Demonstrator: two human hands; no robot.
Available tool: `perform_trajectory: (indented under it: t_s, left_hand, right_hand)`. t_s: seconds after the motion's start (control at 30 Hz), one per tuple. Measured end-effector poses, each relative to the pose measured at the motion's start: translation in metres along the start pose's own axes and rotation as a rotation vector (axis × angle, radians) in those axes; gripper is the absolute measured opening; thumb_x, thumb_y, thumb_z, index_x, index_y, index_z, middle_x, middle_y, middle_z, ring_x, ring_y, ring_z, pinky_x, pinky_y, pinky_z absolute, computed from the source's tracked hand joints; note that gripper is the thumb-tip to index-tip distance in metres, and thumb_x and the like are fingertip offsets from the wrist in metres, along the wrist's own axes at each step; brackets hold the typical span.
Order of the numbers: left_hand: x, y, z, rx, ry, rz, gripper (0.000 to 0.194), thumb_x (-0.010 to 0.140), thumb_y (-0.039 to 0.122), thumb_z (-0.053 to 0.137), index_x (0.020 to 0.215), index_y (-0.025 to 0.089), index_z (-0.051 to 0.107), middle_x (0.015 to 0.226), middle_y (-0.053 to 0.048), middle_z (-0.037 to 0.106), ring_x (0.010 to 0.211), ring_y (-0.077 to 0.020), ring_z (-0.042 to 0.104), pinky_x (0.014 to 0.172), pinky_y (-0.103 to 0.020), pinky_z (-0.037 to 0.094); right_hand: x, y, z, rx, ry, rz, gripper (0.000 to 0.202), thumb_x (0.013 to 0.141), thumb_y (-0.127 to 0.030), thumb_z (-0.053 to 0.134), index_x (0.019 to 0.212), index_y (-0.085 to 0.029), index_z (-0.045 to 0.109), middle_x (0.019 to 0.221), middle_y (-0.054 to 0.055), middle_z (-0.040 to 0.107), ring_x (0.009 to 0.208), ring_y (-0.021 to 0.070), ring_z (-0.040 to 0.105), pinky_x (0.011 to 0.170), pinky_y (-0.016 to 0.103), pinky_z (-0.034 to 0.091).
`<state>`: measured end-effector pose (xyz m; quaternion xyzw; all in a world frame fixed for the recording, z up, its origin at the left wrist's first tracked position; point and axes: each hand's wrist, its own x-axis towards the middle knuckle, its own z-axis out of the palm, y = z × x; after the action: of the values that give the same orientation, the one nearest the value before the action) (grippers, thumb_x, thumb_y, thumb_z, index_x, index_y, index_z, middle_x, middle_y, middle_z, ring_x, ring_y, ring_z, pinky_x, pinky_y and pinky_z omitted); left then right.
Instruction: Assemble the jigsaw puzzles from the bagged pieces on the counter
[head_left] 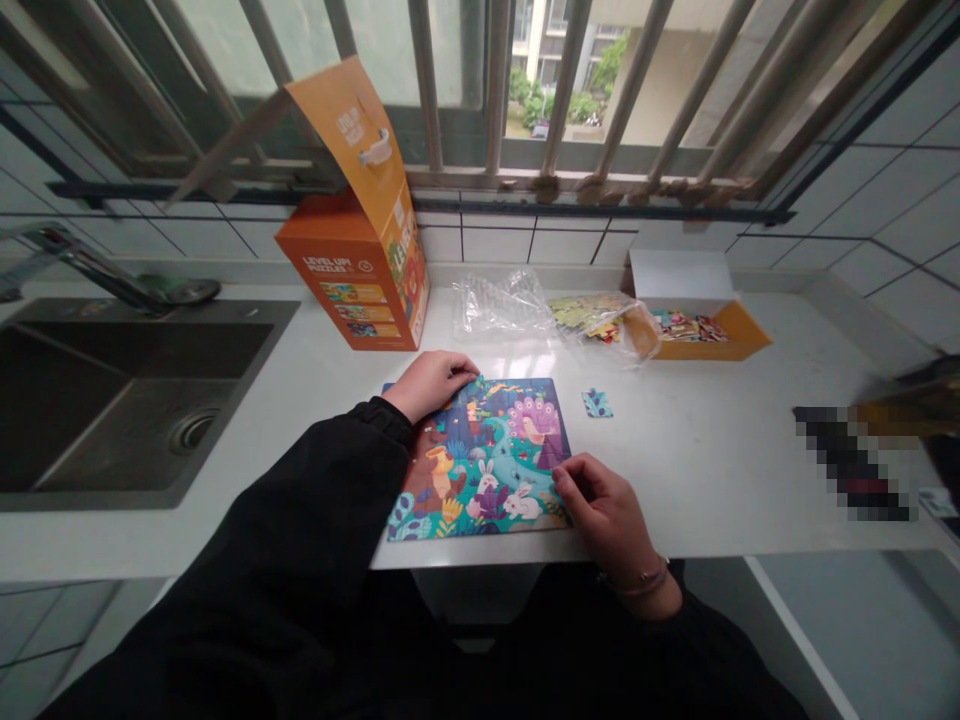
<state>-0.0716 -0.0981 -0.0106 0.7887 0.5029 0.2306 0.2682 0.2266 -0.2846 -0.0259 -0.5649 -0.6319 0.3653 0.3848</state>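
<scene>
Closest to the camera are the person's black sleeves [300,560], coming in over the near edge of the white counter [712,480]. The right hand [604,510] sits at the near right corner of the jigsaw puzzle [480,460], fingers curled in and pinching that corner, with a bracelet on the wrist. The left hand [431,385] rests flat-ish on the puzzle's far left corner, fingers bent, pressing down rather than holding anything. The puzzle lies flat at the near middle of the counter, looks basically complete. Just right of it, a loose puzzle piece [598,403] lies on its own. Further back: a crumpled plastic bag [499,300], an open small box of pieces [701,325], and the tall orange puzzle box [360,270] with its lid up. Sink [112,400] is off left.
</scene>
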Motion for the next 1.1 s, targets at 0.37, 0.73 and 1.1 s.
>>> perform_trajectory:
  t_s: [0.37, 0.73, 1.1]
  left_hand:
    - [-0.0004, -0.004, -0.0046, 0.089, -0.005, 0.114, 0.017, 0.097, 0.023, 0.069, 0.102, 0.023, 0.085, 0.099, -0.006, 0.082, 0.094, -0.0226, 0.073, 0.093, -0.034, 0.053]
    - [-0.0002, -0.0064, 0.0018, 0.152, 0.023, 0.173, 0.02, 0.099, 0.022, 0.065, 0.103, 0.021, 0.084, 0.103, -0.01, 0.081, 0.1, -0.0257, 0.071, 0.098, -0.039, 0.052]
    - [0.0005, -0.0016, -0.0009, 0.035, -0.012, 0.134, 0.012, 0.093, 0.025, 0.074, 0.102, 0.023, 0.083, 0.106, -0.008, 0.078, 0.104, -0.0242, 0.069, 0.103, -0.039, 0.052]
  right_hand:
    - [-0.0013, 0.0046, 0.0013, 0.001, -0.009, 0.001, 0.036, 0.106, -0.053, 0.061, 0.09, -0.022, 0.068, 0.075, -0.001, 0.063, 0.066, 0.0158, 0.059, 0.063, 0.027, 0.045]
    - [-0.0007, 0.0023, 0.0006, -0.007, -0.003, -0.004, 0.036, 0.106, -0.053, 0.062, 0.088, -0.023, 0.068, 0.073, 0.0, 0.064, 0.065, 0.016, 0.059, 0.061, 0.027, 0.045]
    - [-0.0007, 0.0022, 0.0009, -0.006, -0.01, 0.002, 0.034, 0.105, -0.052, 0.062, 0.089, -0.022, 0.069, 0.074, 0.0, 0.064, 0.065, 0.016, 0.059, 0.061, 0.027, 0.045]
